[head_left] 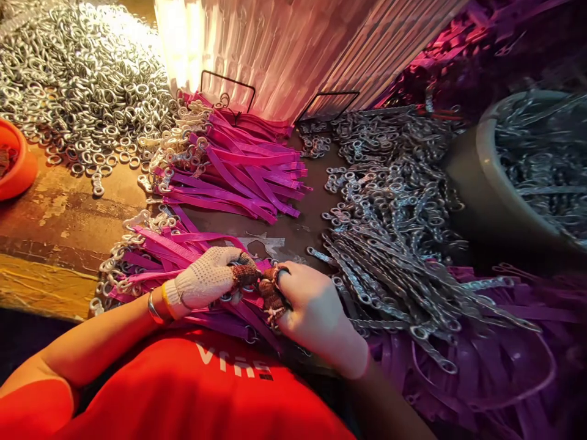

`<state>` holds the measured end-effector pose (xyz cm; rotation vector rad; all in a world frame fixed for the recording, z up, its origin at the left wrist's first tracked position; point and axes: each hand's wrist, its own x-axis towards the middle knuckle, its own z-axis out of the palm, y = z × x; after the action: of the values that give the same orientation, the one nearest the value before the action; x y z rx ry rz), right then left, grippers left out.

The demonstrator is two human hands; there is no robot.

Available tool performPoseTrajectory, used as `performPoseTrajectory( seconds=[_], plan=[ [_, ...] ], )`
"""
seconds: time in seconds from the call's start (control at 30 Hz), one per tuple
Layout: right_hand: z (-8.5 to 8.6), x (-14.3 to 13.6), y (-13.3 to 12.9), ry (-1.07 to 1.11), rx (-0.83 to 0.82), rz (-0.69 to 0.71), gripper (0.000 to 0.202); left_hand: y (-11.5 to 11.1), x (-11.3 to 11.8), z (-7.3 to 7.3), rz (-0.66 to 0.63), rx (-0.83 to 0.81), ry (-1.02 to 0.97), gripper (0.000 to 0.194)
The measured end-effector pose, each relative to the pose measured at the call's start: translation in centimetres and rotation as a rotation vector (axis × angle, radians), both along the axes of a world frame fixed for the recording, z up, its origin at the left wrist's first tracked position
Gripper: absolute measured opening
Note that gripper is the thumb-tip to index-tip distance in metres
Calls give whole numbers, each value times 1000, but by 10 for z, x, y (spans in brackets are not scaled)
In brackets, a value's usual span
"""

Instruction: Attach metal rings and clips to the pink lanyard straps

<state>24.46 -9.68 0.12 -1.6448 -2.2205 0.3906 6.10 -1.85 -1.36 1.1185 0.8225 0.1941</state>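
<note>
My left hand [213, 276], in a cream knitted glove with dark-stained fingertips, is closed in a pinch. My right hand [314, 305] is closed against it, with brown wraps on the fingers and a dark ring-like band on one. A bit of magenta strap [265, 264] shows at the left fingertips; what the right fingers pinch is hidden. Beneath both hands lies a loose pile of magenta straps [158, 244] with silver links at their left ends. Beyond it lies a second bundle of magenta straps [257, 162], also ending in metal links.
Silver rings [92, 79] are heaped at the back left, near an orange bowl [27, 162]. Metal chains [389, 183] pile up on the right beside a grey bucket [486, 146] of metal pieces. Pale ribbed sheeting [275, 55] stands behind, with black wire frames [228, 76] before it.
</note>
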Motion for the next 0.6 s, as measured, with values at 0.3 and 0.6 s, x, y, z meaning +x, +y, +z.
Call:
performPoseTrajectory(
  seconds=[0.3,0.6],
  plan=[
    [-4,-3,-3,363,-215,-237,21,1,2,-4,109,-260,-145,30],
    [16,-22,-22,85,-14,-64,13,13,12,-8,395,-135,-88,21]
  ],
)
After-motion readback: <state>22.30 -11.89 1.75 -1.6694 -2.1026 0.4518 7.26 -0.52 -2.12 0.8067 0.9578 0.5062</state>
